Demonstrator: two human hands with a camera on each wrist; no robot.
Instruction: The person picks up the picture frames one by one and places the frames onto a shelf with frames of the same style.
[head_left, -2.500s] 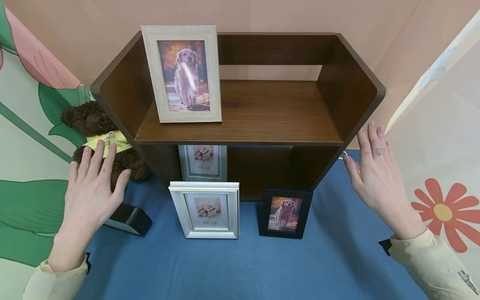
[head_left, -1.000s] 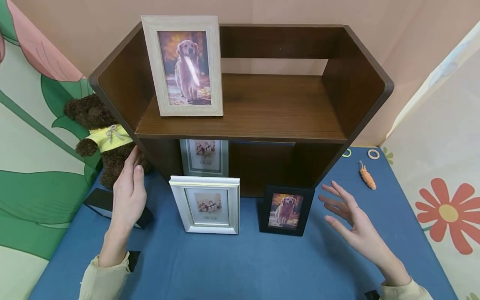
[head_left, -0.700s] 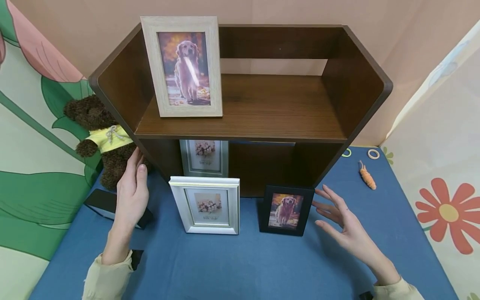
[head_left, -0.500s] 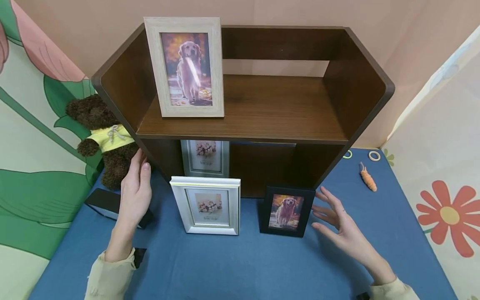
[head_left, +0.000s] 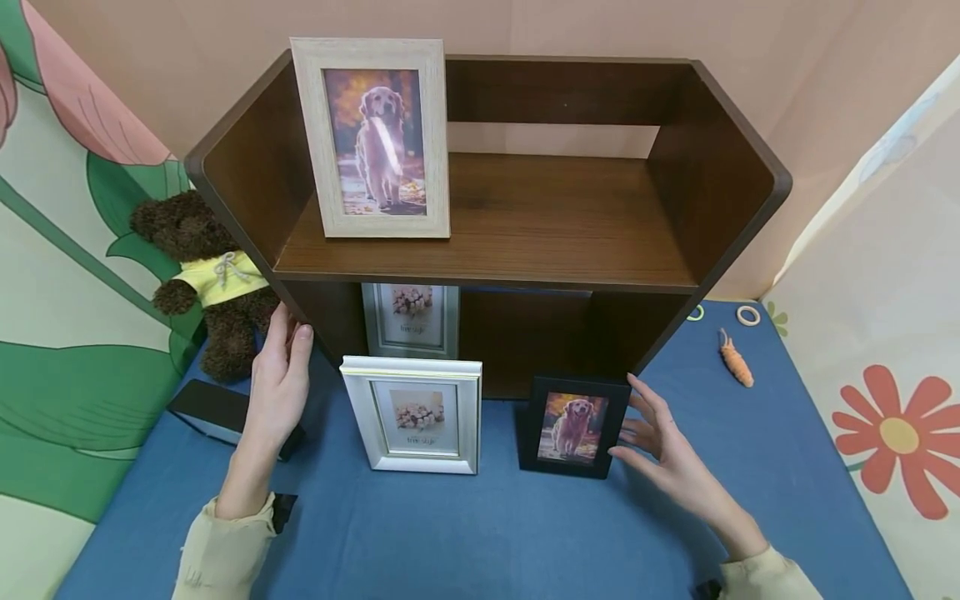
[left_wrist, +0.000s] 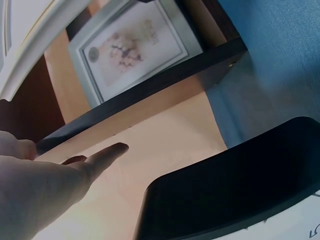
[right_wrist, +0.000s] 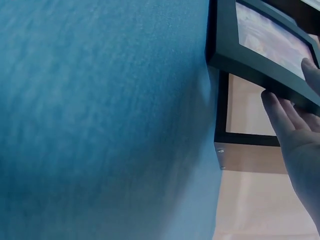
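A small black frame [head_left: 573, 425] with a dog photo stands on the blue cloth [head_left: 487, 533] before the dark wooden shelf [head_left: 540, 217]. My right hand [head_left: 651, 429] is open, its fingertips [right_wrist: 272, 100] touching the black frame [right_wrist: 265, 45] at its right edge. My left hand [head_left: 279, 379] is open with straight fingers beside the shelf's lower left side panel [left_wrist: 165, 135]; I cannot tell if it touches. A white flower frame [head_left: 412, 415] stands between the hands. A grey frame [head_left: 411, 319] sits in the lower compartment. A light wooden dog frame [head_left: 372, 137] stands on the top shelf.
A brown teddy bear [head_left: 210, 283] in a yellow shirt leans left of the shelf. A black block [head_left: 206, 407] lies under my left wrist. A small orange toy [head_left: 733, 358] and two rings [head_left: 747, 314] lie at the right rear. Patterned cloth walls close both sides.
My right hand moved left and down from the shelf's right side to the black frame's edge. My left hand left the teddy bear and came in beside the shelf's lower left.
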